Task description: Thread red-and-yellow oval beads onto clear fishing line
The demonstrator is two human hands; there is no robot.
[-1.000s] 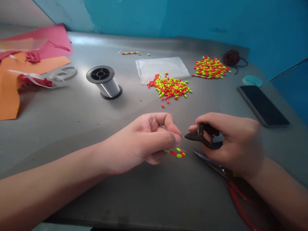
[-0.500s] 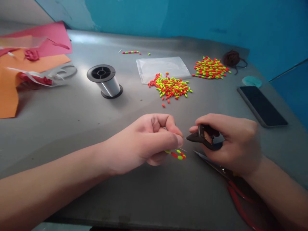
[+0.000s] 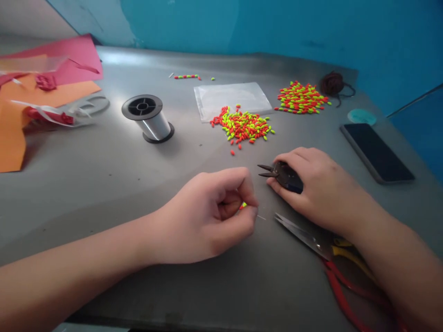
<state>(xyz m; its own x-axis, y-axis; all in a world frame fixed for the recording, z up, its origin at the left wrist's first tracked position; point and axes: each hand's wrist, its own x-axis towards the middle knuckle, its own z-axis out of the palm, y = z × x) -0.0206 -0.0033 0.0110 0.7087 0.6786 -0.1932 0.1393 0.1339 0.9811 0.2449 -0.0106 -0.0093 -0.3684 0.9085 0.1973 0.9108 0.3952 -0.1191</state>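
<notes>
My left hand (image 3: 214, 214) pinches a thin clear line with finger and thumb; a short end (image 3: 262, 217) pokes out to the right. Part of a string of red and yellow-green beads (image 3: 243, 206) shows between its fingers, the rest hidden behind the hand. To the right, my right hand (image 3: 314, 184) is wrapped round dark pliers (image 3: 287, 177), whose two narrow jaws stand apart and point left. Below that hand lie scissors (image 3: 304, 237) with red handles, beside a yellow-handled tool (image 3: 353, 258) partly under the forearm.
Behind the hands lie two bead piles (image 3: 244, 127) (image 3: 302, 97), a clear bag (image 3: 233, 97) and a spool (image 3: 148, 117). Dark yarn (image 3: 332, 84) and a phone (image 3: 377, 153) are at right. Pink paper (image 3: 79, 60) and orange paper (image 3: 12, 138) lie left.
The pliers have moved up and away from the left fingertips, and their jaws have opened. My left hand has turned, hiding most of the bead loop.
</notes>
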